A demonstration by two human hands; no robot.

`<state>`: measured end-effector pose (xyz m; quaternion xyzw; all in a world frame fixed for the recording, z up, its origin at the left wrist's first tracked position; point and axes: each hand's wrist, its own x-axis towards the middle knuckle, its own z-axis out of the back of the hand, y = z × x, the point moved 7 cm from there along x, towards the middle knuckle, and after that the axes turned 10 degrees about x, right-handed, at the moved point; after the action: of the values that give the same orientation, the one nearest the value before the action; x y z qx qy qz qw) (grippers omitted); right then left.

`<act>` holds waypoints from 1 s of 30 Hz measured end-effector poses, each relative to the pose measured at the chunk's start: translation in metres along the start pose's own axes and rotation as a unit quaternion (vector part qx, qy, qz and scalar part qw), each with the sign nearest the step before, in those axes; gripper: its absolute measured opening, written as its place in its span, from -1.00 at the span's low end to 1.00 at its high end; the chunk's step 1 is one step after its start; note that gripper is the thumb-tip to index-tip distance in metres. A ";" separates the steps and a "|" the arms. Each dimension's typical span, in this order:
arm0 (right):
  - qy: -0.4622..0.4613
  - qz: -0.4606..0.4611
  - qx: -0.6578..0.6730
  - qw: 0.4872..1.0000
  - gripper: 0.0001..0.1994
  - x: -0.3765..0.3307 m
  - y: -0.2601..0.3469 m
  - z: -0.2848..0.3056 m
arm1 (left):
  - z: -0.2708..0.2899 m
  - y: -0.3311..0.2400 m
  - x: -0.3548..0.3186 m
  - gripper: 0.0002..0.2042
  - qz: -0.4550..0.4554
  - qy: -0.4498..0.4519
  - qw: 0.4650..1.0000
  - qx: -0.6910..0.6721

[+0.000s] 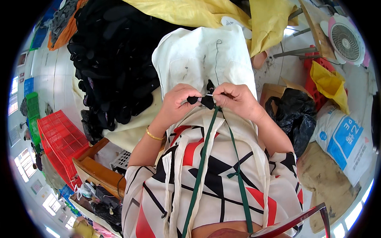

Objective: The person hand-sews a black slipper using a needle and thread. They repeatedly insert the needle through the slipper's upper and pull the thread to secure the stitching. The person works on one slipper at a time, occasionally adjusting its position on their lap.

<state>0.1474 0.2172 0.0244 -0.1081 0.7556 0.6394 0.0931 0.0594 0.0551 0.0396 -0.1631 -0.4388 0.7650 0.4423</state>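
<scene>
Above my lap, both hands meet at a small black fabric piece (207, 102) with a narrow white bit on it. My left hand (179, 102) pinches its left side, thumb and fingers pressed together. My right hand (237, 100) is closed at its right end, close to the white bit; whatever sits deeper in those fingers is hidden. A dark green cord (203, 158) runs from my neck up to the right fingers. Over my lap lies a white apron (190, 59), stained in spots, with a loose dark thread (217, 59) on it.
A large heap of black fabric pieces (115, 59) lies to the left. Further left are a red crate (63, 139) and a wooden drawer (93, 164). At right are a black plastic bag (295, 115), a white-and-blue sack (343, 139) and a fan (346, 41). Yellow cloth (186, 12) lies ahead.
</scene>
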 end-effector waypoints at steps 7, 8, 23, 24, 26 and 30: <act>0.065 0.081 -0.099 0.990 -0.88 -0.002 0.011 -0.008 | 0.000 -0.013 0.001 -0.75 -0.059 -0.007 0.998 0.022; 0.069 0.082 -0.104 0.989 -0.88 -0.002 0.011 -0.008 | 0.000 -0.013 0.001 -0.75 -0.057 -0.006 0.998 0.026; 0.107 0.056 -0.071 0.990 -0.84 -0.001 -0.002 -0.009 | -0.001 -0.013 0.000 -0.78 -0.057 0.003 0.998 0.009; 0.108 0.054 -0.057 0.991 -0.84 -0.001 -0.004 -0.010 | -0.001 -0.014 0.000 -0.78 -0.054 0.002 0.999 0.002; 0.112 0.051 -0.029 0.992 -0.85 0.001 -0.011 -0.011 | -0.001 -0.012 -0.001 -0.79 -0.048 0.003 0.999 -0.017; 0.120 0.050 0.012 0.991 -0.87 0.002 -0.021 -0.016 | -0.007 -0.004 -0.006 -0.80 -0.030 0.005 0.997 -0.067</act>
<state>0.1510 0.1983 0.0069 -0.1449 0.7736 0.6162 -0.0293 0.0698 0.0546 0.0379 -0.1827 -0.4914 0.7195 0.4555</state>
